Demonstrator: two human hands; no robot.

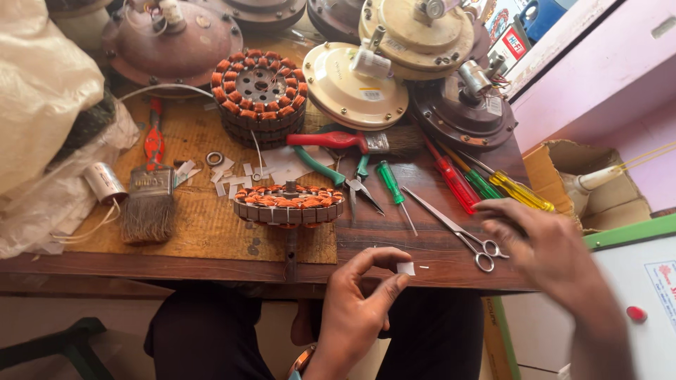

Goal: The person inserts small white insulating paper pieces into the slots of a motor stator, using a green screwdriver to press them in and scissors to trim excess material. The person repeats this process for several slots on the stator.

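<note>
My left hand [360,302] pinches a small white paper slip [405,268] between thumb and forefinger at the table's front edge. My right hand [546,243] is blurred, fingers spread, holding nothing, hovering just right of the steel scissors [459,230] that lie on the wood. A copper-wound stator [289,204] stands on a spindle in front of me, left of both hands. A second wound stator [259,93] sits further back.
Screwdrivers, red [451,179], green [393,186] and yellow [522,190], lie beside pliers [360,184]. Two brushes [149,204], a capacitor [104,183], paper scraps and several fan motor housings [352,84] crowd the wooden table [211,264]. A cardboard box [598,197] stands right.
</note>
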